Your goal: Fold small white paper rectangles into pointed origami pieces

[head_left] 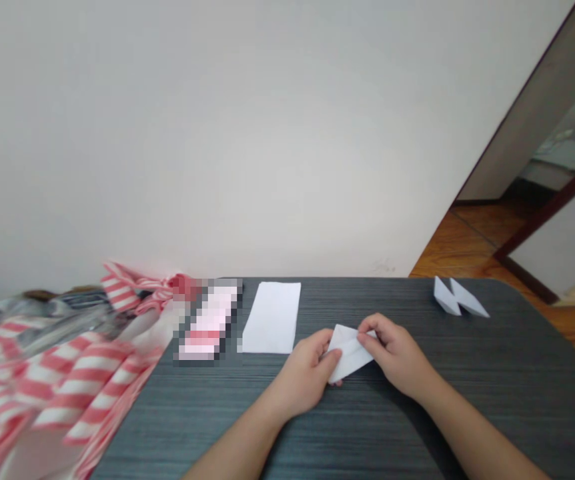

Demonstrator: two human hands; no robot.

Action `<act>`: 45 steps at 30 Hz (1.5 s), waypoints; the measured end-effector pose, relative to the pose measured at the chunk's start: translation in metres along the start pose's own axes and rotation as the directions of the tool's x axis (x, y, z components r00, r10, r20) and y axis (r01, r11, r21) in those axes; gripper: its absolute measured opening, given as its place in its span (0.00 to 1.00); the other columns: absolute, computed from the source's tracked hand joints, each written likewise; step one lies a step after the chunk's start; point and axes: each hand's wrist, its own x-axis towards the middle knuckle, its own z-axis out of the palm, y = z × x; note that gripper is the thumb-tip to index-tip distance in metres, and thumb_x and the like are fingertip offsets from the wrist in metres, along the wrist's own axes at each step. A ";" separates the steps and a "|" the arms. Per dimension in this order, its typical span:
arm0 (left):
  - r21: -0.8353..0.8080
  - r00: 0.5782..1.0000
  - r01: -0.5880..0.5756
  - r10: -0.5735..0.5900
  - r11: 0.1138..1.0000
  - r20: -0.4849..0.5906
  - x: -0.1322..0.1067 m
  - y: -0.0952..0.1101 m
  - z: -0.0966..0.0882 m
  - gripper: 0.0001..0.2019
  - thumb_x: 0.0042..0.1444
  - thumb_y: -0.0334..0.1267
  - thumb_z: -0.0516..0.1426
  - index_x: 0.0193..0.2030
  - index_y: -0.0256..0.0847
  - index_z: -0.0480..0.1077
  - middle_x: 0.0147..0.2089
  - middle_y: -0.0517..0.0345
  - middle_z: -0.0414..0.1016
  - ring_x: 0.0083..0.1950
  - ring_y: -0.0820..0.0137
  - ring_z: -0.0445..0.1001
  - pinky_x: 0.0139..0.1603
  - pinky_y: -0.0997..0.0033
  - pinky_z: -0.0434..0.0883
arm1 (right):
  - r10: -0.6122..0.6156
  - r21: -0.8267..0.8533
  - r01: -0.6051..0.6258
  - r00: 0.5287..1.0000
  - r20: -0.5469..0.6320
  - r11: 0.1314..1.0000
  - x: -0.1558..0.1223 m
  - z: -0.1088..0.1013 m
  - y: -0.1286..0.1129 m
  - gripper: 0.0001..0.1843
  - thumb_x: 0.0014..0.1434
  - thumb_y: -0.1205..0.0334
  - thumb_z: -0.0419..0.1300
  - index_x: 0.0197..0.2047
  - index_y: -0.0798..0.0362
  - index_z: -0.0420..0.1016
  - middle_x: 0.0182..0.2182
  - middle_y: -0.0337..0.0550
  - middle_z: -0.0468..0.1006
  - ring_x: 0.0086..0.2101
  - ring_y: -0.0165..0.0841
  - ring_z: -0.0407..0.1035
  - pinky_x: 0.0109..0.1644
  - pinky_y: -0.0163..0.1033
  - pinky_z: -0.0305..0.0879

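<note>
Between my two hands is a folded sheet of white paper [351, 353], held just over the dark table. My left hand [310, 373] grips its left side, thumb on top and fingers partly hidden beneath. At the paper's upper right corner, my right hand [392, 350] pinches the edge between thumb and fingers. A crease runs across the paper's face. To the left of my hands lies a flat white stack of paper [271, 319]. Two folded white paper pieces [460, 298] with pointed ends rest at the far right of the table.
The dark wood-grain table [207, 413] meets a pale wall [267, 133]. A blurred-out pinkish item [207, 323] lies near the table's left edge. Red-and-white striped cloth [82, 373] is heaped at the left. Beyond the right side are a wooden floor [437, 247] and a doorway.
</note>
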 end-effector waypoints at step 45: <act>0.125 0.998 -0.022 0.030 0.992 -0.062 0.000 0.002 -0.002 0.12 0.56 0.40 0.57 0.41 0.34 0.73 0.37 0.52 0.78 0.36 0.67 0.72 0.34 0.73 0.65 | 0.283 0.196 -0.350 0.910 0.303 0.916 -0.003 0.002 -0.010 0.09 0.58 0.59 0.58 0.28 0.53 0.68 0.14 0.33 0.73 0.12 0.23 0.58 0.16 0.28 0.47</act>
